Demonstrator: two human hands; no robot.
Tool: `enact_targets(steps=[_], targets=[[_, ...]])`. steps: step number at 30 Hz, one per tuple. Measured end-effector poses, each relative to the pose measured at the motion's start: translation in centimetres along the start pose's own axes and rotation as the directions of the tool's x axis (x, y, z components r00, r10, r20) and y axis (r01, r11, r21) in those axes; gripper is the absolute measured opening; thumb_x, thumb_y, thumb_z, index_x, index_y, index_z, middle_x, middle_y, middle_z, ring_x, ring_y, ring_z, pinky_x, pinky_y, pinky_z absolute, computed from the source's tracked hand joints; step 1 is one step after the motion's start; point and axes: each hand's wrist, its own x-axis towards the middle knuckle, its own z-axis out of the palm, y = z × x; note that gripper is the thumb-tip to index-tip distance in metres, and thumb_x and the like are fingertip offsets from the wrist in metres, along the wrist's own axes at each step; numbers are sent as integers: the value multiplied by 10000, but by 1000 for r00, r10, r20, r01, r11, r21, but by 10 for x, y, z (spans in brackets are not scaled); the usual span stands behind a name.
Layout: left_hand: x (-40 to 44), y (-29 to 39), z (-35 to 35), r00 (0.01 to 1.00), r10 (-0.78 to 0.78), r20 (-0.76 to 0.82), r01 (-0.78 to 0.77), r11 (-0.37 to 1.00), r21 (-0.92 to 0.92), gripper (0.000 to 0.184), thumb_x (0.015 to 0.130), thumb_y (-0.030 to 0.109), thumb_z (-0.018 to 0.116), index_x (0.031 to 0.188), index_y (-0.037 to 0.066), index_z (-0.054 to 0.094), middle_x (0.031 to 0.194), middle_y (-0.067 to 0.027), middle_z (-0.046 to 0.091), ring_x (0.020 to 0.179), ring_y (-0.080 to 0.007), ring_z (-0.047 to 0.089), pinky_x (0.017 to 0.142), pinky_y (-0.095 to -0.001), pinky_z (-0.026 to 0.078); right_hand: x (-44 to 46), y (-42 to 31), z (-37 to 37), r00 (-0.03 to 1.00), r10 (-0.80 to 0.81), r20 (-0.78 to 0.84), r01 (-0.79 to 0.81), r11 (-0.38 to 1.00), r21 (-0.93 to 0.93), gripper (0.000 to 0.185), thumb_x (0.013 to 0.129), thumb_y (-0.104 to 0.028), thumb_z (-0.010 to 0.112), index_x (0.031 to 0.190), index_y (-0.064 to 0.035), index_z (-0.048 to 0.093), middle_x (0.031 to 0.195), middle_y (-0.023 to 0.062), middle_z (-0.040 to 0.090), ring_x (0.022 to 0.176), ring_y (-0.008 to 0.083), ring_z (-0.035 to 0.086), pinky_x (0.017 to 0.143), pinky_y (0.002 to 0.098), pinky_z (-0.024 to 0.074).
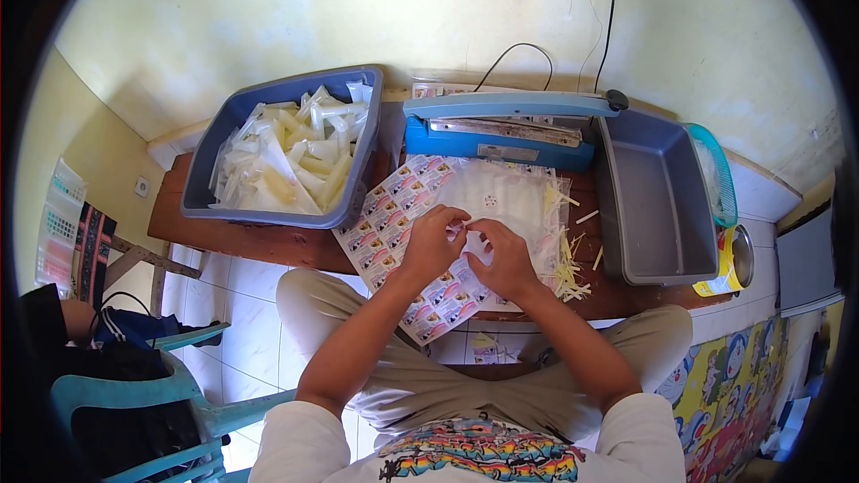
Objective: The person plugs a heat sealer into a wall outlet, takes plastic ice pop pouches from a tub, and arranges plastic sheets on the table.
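My left hand and my right hand meet over the middle of the bench, thumbs and fingertips pinched close together. Between them is the near edge of a clear plastic bag, which lies flat and has a small red print. How many layers the fingers hold is too small to tell. Under the plastic a printed paper sheet covers part of the wooden bench. Just behind stands a blue impulse sealer, its long arm raised above the metal sealing strip.
At left, a grey-blue tub holds many filled plastic packets. An empty grey tub sits at right, beside a teal basket and yellow can. Pale yellow strips are scattered nearby. A black cord hangs from the wall.
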Motion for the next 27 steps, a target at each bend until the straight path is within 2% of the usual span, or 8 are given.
enact_targets(steps=[5, 8, 11, 13, 17, 19, 21, 27], targets=[[-1, -4, 1, 999, -25, 33, 24, 999, 40, 219, 865, 1, 790, 1084, -1, 790, 997, -170, 765, 931, -298, 790, 831, -375, 648, -2, 15, 7, 998, 3, 65, -8, 998, 66, 511, 795, -39, 871, 1246, -24, 632, 1186, 165, 723, 1046, 333, 742, 826, 423, 624], [-1, -7, 4, 996, -42, 76, 38, 997, 63, 241, 850, -1, 790, 1091, 8, 793, 986, -170, 766, 911, -294, 784, 831, -378, 638, 2, 21, 7, 996, 63, 60, -62, 998, -5, 489, 782, -72, 896, 1186, -35, 623, 1133, 143, 719, 1001, 334, 738, 804, 436, 618], [-2, -7, 3, 991, -46, 122, 37, 996, 82, 289, 833, -8, 799, 1121, 18, 785, 967, -157, 759, 887, -285, 773, 833, -374, 632, 7, 20, 6, 998, 50, -26, -55, 970, -237, 475, 770, -127, 920, 1126, -69, 613, 1052, 124, 707, 959, 315, 733, 812, 439, 581], [-3, -8, 1, 989, -39, 142, 26, 996, 91, 326, 823, -15, 806, 1146, 22, 777, 949, -144, 752, 875, -280, 766, 834, -373, 630, 10, 13, -1, 993, 106, -48, -117, 899, -423, 497, 744, -193, 942, 1100, -114, 605, 1067, 95, 689, 1040, 291, 705, 902, 434, 518], [-9, -1, 2, 992, -25, 126, 15, 997, 78, 515, 799, -7, 852, 1289, 50, 708, 1088, -152, 705, 885, -275, 744, 840, -384, 620, 11, 6, -13, 989, 129, -75, -149, 876, -459, 561, 684, -222, 977, 1128, -141, 644, 1189, 77, 668, 1191, 283, 635, 1048, 436, 428], [-10, 0, 3, 996, -28, 87, 23, 998, 57, 567, 794, 1, 869, 1327, 58, 683, 1145, -160, 685, 896, -277, 740, 841, -392, 617, 7, 15, -15, 989, -61, -133, -7, 885, -465, 622, 686, -239, 973, 1219, -152, 664, 1336, 82, 627, 1337, 313, 540, 1135, 483, 343], [-10, -5, 6, 994, 6, 111, -19, 993, 118, 594, 800, 33, 889, 1349, 60, 665, 1231, -175, 655, 904, -293, 737, 849, -406, 614, 6, 27, -14, 993, -17, -120, -38, 896, -443, 644, 700, -247, 964, 1260, -151, 662, 1364, 86, 612, 1355, 311, 521, 1147, 493, 327], [-5, -4, 12, 993, -33, 117, 0, 962, 272, 493, 828, 24, 838, 1294, 49, 678, 1173, -199, 676, 922, -387, 728, 859, -470, 604, 4, 39, -13, 995, 14, -99, -55, 904, -425, 618, 721, -247, 952, 1266, -154, 677, 1365, 82, 620, 1341, 310, 535, 1149, 494, 326]])
